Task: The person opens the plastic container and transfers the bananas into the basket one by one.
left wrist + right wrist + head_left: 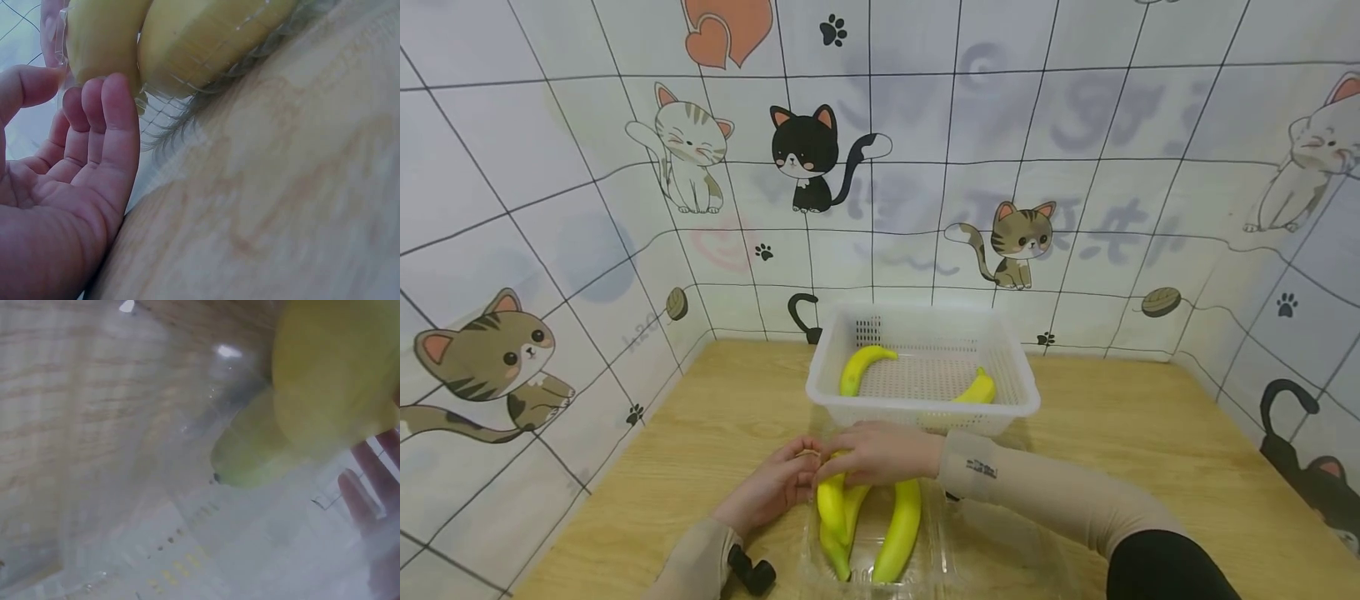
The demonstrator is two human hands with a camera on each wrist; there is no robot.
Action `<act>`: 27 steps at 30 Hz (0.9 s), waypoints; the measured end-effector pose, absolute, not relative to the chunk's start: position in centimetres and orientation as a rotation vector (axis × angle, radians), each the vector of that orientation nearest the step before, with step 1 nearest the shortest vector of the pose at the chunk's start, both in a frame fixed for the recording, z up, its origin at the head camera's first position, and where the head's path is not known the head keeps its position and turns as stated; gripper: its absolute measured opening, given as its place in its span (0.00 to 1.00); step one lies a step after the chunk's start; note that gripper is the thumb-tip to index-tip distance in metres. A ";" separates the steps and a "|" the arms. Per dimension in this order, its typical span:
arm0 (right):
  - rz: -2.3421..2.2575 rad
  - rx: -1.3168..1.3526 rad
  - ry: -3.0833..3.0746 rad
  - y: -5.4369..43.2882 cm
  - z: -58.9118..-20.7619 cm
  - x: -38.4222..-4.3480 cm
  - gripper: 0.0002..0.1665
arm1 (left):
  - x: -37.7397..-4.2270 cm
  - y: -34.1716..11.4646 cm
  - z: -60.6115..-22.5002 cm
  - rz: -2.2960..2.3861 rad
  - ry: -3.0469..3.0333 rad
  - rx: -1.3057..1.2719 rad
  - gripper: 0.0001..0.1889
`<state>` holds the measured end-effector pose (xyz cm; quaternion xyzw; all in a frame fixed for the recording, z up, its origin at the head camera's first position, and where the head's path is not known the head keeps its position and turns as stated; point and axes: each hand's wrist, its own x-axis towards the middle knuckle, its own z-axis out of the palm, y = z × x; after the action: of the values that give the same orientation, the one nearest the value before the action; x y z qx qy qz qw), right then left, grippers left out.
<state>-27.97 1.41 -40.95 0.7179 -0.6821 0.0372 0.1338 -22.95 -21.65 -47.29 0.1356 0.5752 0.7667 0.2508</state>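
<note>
Now, curved yellow bananas [898,533]: lying in the clear plastic box [936,542] on the pale wooden bench [1112,408]; seemingly mid-packing.
White perforated plastic basket [880,408]: behind the box, holding two more.
Right hand [880,454]: narrowly curled, gripping the leftmost banana [831,504] near its top.
Left hand [778,483]: with bent fingers at the box's edge; cannot tell whether pinching.
Next move: probably calls for settling that banana.

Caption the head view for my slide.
Both hands at bananas in a clear plastic container, two more in a white perforated basket behind.
</note>
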 end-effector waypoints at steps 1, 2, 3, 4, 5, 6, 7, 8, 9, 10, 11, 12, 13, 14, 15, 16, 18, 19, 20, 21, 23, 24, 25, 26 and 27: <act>0.101 2.079 -1.977 1.4 -41.0 -27.9 0.25 | -22.9 -21.6 -47.4 2.087 1.563 0.364 0.05; 0.098 2.078 -1.975 1.4 -41.1 -27.9 0.25 | -22.9 -21.6 -47.5 2.089 1.560 0.359 0.05; 0.095 2.076 -1.977 1.4 -41.1 -27.9 0.25 | -22.9 -21.6 -47.5 2.090 1.559 0.355 0.05; 0.094 2.076 -1.981 1.4 -41.1 -27.9 0.25 | -22.9 -21.6 -47.6 2.091 1.557 0.350 0.05; 0.091 2.072 -1.985 1.5 -41.2 -27.9 0.25 | -22.9 -21.6 -47.6 2.092 1.555 0.349 0.05; 0.087 2.068 -1.994 1.5 -41.2 -27.9 0.26 | -22.8 -21.6 -47.6 2.092 1.554 0.353 0.05; 0.085 2.062 -2.002 1.5 -41.2 -27.9 0.26 | -22.8 -21.6 -47.6 2.091 1.555 0.356 0.05; 0.088 2.060 -2.009 1.5 -41.1 -27.9 0.26 | -22.9 -21.6 -47.6 2.090 1.558 0.358 0.05; 0.086 2.056 -2.017 1.5 -41.1 -28.0 0.26 | -22.9 -21.6 -47.6 2.089 1.562 0.361 0.05; 0.084 2.051 -2.024 1.5 -41.1 -28.0 0.26 | -22.9 -21.6 -47.5 2.089 1.564 0.363 0.05; 0.084 2.047 -2.029 1.6 -41.1 -28.0 0.26 | -22.9 -21.6 -47.5 2.088 1.569 0.364 0.05; 0.084 2.045 -2.032 1.6 -41.0 -28.0 0.25 | -22.9 -21.6 -47.5 2.088 1.573 0.363 0.05; 0.087 2.043 -2.032 1.6 -40.9 -28.0 0.25 | -22.9 -21.6 -47.4 2.088 1.575 0.356 0.05; 0.084 2.042 -2.031 1.6 -40.8 -28.0 0.25 | -22.9 -21.6 -47.4 2.088 1.575 0.355 0.05; 0.083 2.040 -2.029 1.7 -40.8 -28.0 0.25 | -22.9 -21.6 -47.4 2.088 1.575 0.353 0.05; 0.078 2.038 -2.025 1.7 -40.7 -28.0 0.25 | -22.9 -21.6 -47.3 2.089 1.572 0.351 0.05; 0.073 2.033 -2.021 1.7 -40.5 -27.9 0.25 | -22.9 -21.6 -47.3 2.092 1.572 0.347 0.05; 0.072 2.031 -2.021 1.8 -40.4 -27.9 0.25 | -22.9 -21.6 -47.3 2.092 1.573 0.347 0.05; 0.067 2.028 -2.021 1.8 -40.4 -27.9 0.25 | -22.9 -21.6 -47.3 2.093 1.575 0.348 0.05; 0.067 2.027 -2.021 1.8 -40.3 -27.9 0.25 | -22.9 -21.6 -47.3 2.094 1.577 0.347 0.05; 0.071 2.026 -2.025 1.8 -40.2 -27.9 0.25 | -22.9 -21.6 -47.3 2.097 1.577 0.347 0.05; 0.070 2.025 -2.027 1.9 -40.2 -27.9 0.25 | -22.9 -21.6 -47.2 2.099 1.575 0.345 0.05; 0.072 2.024 -2.029 1.9 -40.1 -27.9 0.25 | -22.9 -21.6 -47.3 2.100 1.575 0.345 0.05; 0.070 2.023 -2.029 1.9 -40.1 -27.9 0.25 | -22.9 -21.6 -47.3 2.100 1.573 0.345 0.05; 0.070 2.021 -2.031 1.9 -40.0 -27.9 0.25 | -22.9 -21.6 -47.3 2.098 1.573 0.345 0.05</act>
<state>-27.86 1.93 -40.02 0.6984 -0.7019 0.0241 0.1376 -22.90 -21.62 -47.28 0.1264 0.5766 0.7689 0.2457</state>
